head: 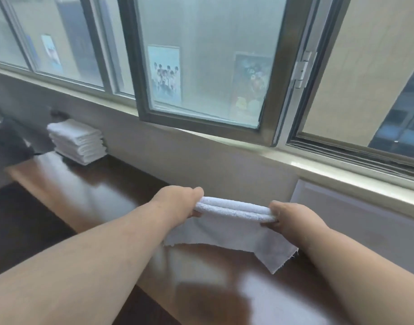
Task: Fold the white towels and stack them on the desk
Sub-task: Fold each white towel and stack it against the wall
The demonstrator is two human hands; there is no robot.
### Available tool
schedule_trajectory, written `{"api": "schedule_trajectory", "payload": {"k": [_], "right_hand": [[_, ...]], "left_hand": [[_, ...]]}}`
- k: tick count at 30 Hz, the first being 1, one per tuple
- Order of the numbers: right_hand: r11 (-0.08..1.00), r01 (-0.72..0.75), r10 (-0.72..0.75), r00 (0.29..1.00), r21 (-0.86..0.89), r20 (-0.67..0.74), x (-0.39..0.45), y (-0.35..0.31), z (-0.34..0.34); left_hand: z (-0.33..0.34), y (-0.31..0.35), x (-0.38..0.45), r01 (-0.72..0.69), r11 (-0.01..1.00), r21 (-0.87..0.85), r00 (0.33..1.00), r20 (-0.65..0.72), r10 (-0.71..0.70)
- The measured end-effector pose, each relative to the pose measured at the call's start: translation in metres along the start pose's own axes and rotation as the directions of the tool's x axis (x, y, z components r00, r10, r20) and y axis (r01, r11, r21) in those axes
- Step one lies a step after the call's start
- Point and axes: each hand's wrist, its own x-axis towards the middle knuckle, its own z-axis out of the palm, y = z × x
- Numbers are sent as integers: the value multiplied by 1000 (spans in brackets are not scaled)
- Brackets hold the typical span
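Bare dark bench [102, 195] between the towel stack [78, 141] far left and the held towel [229, 226], wall just behind, open window sash [201, 123] jutting above.

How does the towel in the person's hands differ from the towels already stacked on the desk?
The held towel is gripped at its two ends by the left hand and the right hand; the stacked towels rest untouched on the desk.

The held towel is only partly folded, with a loose layer hanging below; the stacked towels are folded into compact rectangles.

The held towel is near, the stacked towels far left by the wall.

Both are white terry.
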Motion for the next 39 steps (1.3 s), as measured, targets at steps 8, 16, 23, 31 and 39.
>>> {"api": "schedule_trajectory", "payload": {"k": [8, 16, 23, 31, 39], "right_hand": [[932, 349, -354, 934, -94, -44, 43, -125, -40], [806, 592, -591, 803, -12, -73, 83, -287, -68], [739, 673, -667, 738, 35, -108, 130, -455, -68], [722, 682, -672, 731, 117, -118, 183, -622, -47], [719, 679, -675, 733, 149, -85, 273, -691, -10]], "left_hand": [[-33, -87, -120, 286, 958, 14, 953, 99, -286], [-64, -183, -234, 499, 861, -97, 864, 125, -487], [-58, -314, -319, 580, 814, -12, 813, 71, -578], [-33, -473, -371, 578, 758, 302, 762, 132, -634], [22, -569, -347, 573, 763, 300, 763, 145, -630]]}}
